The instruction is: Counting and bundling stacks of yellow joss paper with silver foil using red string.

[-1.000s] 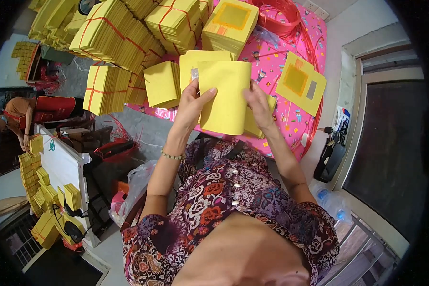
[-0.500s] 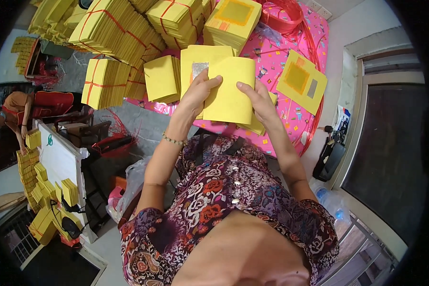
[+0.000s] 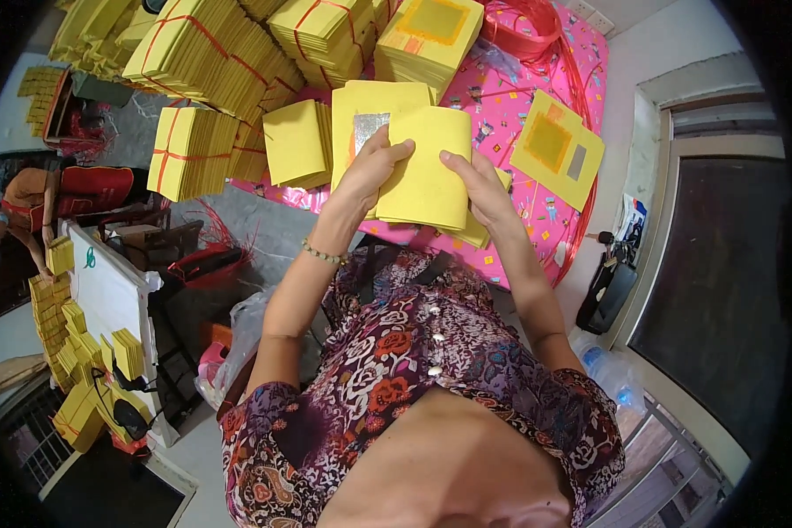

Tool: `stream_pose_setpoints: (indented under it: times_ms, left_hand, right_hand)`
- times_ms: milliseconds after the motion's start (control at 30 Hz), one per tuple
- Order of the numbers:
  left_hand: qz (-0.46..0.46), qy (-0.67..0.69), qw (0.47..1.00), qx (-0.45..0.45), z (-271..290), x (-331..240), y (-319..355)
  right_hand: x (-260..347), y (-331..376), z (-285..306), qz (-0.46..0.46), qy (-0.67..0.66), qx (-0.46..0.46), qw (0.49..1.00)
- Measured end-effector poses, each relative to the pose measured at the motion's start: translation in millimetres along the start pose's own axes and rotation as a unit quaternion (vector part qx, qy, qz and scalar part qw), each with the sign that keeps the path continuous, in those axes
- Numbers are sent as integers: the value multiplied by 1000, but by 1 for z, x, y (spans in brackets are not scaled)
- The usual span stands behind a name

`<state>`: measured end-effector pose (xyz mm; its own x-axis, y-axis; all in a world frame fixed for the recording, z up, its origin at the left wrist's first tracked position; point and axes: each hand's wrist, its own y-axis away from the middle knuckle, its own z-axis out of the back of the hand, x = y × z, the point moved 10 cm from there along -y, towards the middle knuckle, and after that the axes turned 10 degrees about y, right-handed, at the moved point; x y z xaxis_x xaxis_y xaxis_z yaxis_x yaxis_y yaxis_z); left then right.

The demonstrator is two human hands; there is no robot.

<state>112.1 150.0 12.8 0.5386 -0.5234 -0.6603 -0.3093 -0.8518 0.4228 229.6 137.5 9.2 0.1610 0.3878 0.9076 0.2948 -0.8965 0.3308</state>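
Note:
Over the near part of a pink table, both my hands grip a folded yellow paper sheet (image 3: 427, 180). My left hand (image 3: 367, 172), with a beaded bracelet at the wrist, pinches its left edge, thumb on top. At the right, rounded edge, my right hand (image 3: 486, 189) is closed with its thumb on the face and its fingers hidden behind. Beneath and behind lies a pile of yellow sheets (image 3: 348, 101), the top one bearing a silver patch (image 3: 371, 125). Just left of it leans a bundle of folded sheets (image 3: 295, 145).
Red-tied stacks of yellow paper (image 3: 207, 62) crowd the far left. A tall stack (image 3: 422, 40) stands behind the pile; one loose sheet (image 3: 559, 145) lies at right near red plastic strips (image 3: 528, 35). At far left a person (image 3: 40, 198) works beside a white board (image 3: 110, 273).
My hands and the folded sheet stay almost in place, with my right thumb slightly further right. The person at far left has shifted their head a little.

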Motion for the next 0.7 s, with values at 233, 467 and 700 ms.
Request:
stream_pose_setpoints:
  times_ms: [233, 467, 700]
  left_hand:
    - [-48, 10, 998, 33, -10, -15, 11]
    - [-121, -34, 992, 18, -23, -36, 30]
    - [-239, -85, 966, 46, -42, -53, 49]
  right_hand:
    - [31, 10, -4, 121, 121, -3, 985]
    - [46, 29, -10, 177, 153, 12, 972]
    - [53, 38, -15, 165, 185, 24, 969]
